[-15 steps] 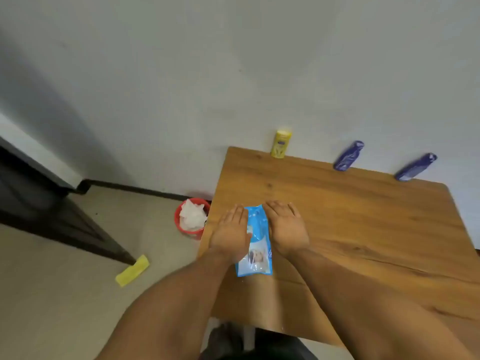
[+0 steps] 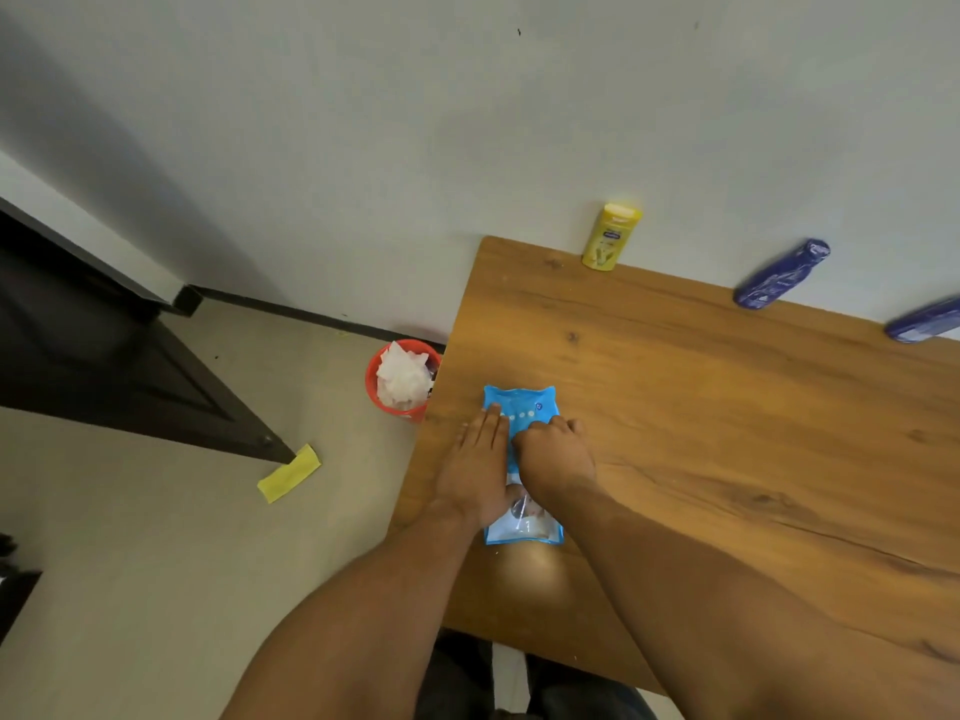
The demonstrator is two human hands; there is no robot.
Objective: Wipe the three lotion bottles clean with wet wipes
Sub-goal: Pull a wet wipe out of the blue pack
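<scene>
Left hand (image 2: 480, 459) flat, fingers straight and together, pressing the left side of the wet wipes pack (image 2: 524, 402) on the wooden table (image 2: 727, 433). Right hand (image 2: 556, 454) curled knuckles-up on the pack's middle — can't tell if it pinches anything. Lotion bottles well apart from the hands, at the far edge by the wall: yellow bottle (image 2: 610, 236), blue bottle (image 2: 782, 274), second blue bottle (image 2: 924, 320) — cut by the frame.

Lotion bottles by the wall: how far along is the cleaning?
Done: unclear; crumpled white wipes fill the red bin, but nothing shows which bottles are clean. In hand: the left hand presses the blue plastic wet-wipe pack while the right hand, fingers curled, picks at its middle. Left: the yellow lotion bottle and two dark blue lotion bottles stand untouched by the wall.
</scene>
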